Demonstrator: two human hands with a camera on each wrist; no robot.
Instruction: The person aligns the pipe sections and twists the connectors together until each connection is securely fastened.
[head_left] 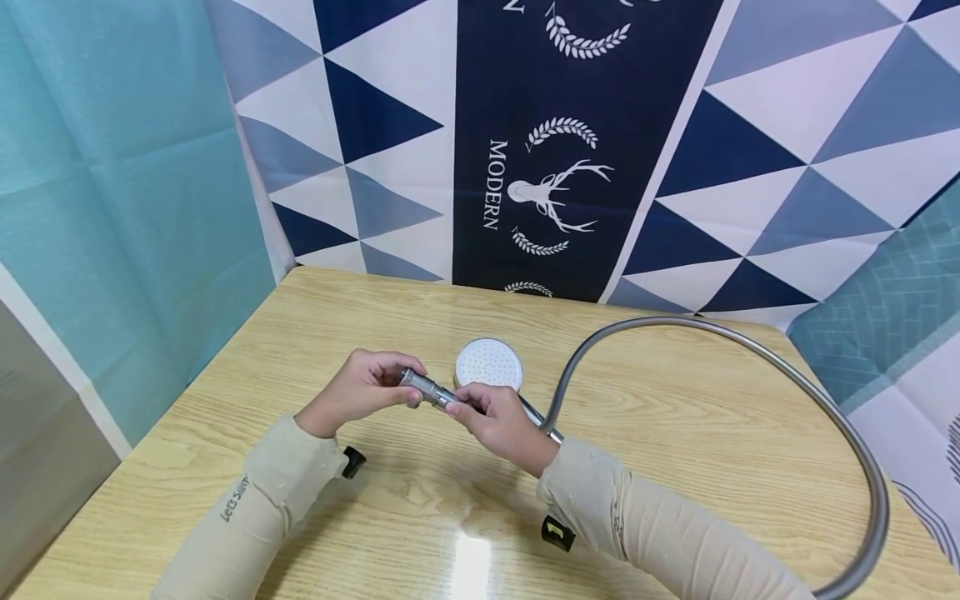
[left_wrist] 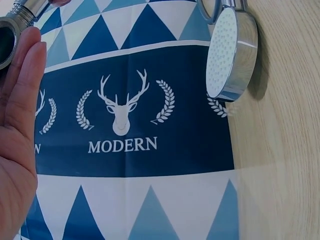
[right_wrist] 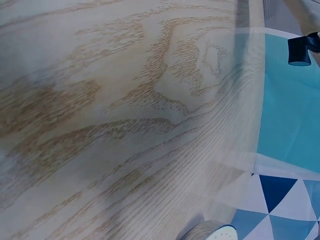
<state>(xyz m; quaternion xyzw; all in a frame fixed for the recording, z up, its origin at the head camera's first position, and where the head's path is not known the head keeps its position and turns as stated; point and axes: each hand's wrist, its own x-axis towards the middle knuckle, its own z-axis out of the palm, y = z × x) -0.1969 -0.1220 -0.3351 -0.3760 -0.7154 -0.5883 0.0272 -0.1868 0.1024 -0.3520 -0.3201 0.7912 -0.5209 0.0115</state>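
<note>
A short chrome pipe fitting (head_left: 424, 386) is held between the two hands above the table. My left hand (head_left: 360, 387) grips its left end between thumb and fingers. At its other end, my right hand (head_left: 498, 421) pinches it with thumb and fingertips. The left wrist view shows the fitting's round open end and ridged collar (left_wrist: 21, 15). Just beyond the right hand lies a chrome shower head (head_left: 488, 363) with a white dotted face turned up. Its handle (head_left: 534, 414) passes partly behind the right hand.
A grey metal shower hose (head_left: 697, 322) arches from near the handle across the table's right side and leaves the frame at the bottom. The wooden table (head_left: 360, 308) meets a patterned cloth (head_left: 397, 108) at the back and a teal cloth (head_left: 135, 167) at left.
</note>
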